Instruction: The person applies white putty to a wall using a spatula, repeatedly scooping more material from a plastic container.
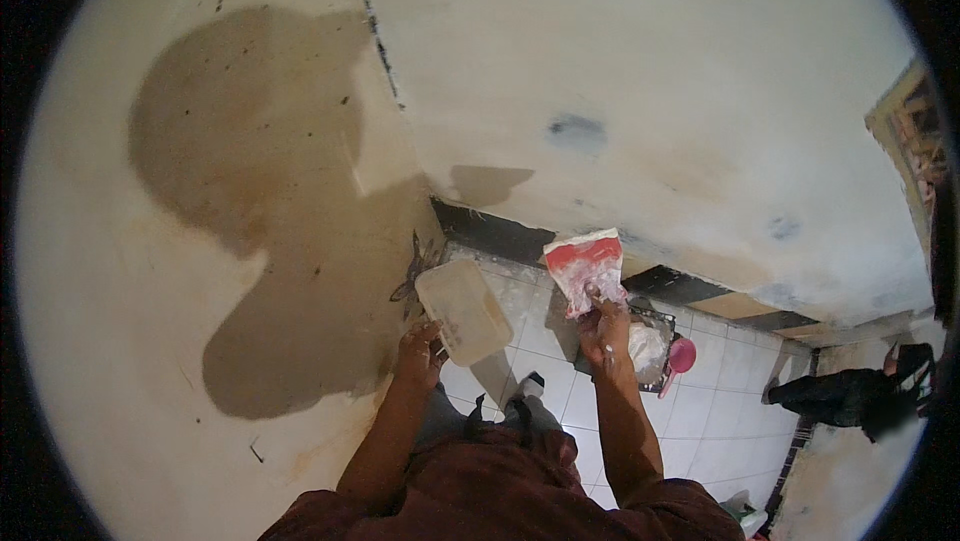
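In my left hand (422,353) is a pale, rectangular plastic tub (465,311), gripped at its near left edge. My right hand (605,329) is closed around the narrow end of a red putty scraper (584,266). White paste is smeared over the scraper, and its wide edge points away from me toward the wall. White smears also show on my right fingers. The two things are held apart, above the tiled floor. What lies inside the tub is hard to make out.
A patchy cream wall (640,71) meets another in a corner, with black-and-tan edging along the base. On the white tiles (710,411) stand a dark container (668,321) with a white bag (648,349) and a pink dipper (682,355). Another person (845,396) is at far right.
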`<state>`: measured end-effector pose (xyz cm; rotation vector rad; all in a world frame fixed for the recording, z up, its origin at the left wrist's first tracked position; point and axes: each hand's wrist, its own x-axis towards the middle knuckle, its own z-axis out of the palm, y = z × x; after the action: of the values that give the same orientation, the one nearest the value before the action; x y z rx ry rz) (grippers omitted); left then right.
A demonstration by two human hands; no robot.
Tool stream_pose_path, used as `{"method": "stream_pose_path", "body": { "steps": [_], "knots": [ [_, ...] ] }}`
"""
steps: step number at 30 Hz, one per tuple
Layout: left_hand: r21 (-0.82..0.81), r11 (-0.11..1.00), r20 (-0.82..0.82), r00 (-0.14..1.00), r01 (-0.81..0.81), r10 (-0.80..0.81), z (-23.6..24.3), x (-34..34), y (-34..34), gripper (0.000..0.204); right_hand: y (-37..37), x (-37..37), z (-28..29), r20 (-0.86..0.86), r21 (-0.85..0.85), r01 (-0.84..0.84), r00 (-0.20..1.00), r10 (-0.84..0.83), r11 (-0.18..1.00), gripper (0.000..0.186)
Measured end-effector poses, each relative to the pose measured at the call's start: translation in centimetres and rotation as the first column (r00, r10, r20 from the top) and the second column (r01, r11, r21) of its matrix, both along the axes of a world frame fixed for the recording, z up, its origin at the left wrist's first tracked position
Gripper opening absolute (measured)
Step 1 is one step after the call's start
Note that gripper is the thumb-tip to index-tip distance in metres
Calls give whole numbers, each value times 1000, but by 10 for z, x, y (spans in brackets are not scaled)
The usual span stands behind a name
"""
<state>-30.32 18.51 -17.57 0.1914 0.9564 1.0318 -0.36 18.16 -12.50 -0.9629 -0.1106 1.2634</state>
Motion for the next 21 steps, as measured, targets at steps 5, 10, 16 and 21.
{"method": "stream_pose_path", "body": {
  "steps": [5, 10, 16, 21],
  "knots": [
    [3, 1000, -5, 1000, -30, 30, 3, -48, 32, 43, 74, -66, 20, -3, 64, 43, 999, -43, 997, 33],
    [-30, 998, -138, 989, -62, 57, -6, -71, 59, 48, 159, -114, 23, 212, 130, 35, 975, -62, 991, 33],
    [-20, 996, -77, 994, -81, 80, -34, -90, 65, 58, 232, -120, 67, 890, 437, -309, 9, -457, 845, 30],
    [-73, 993, -52, 995, -89, 85, -57, -90, 59, 60, 304, -115, 143, 100, 250, -759, -597, -796, 601, 35]
  ]
}}
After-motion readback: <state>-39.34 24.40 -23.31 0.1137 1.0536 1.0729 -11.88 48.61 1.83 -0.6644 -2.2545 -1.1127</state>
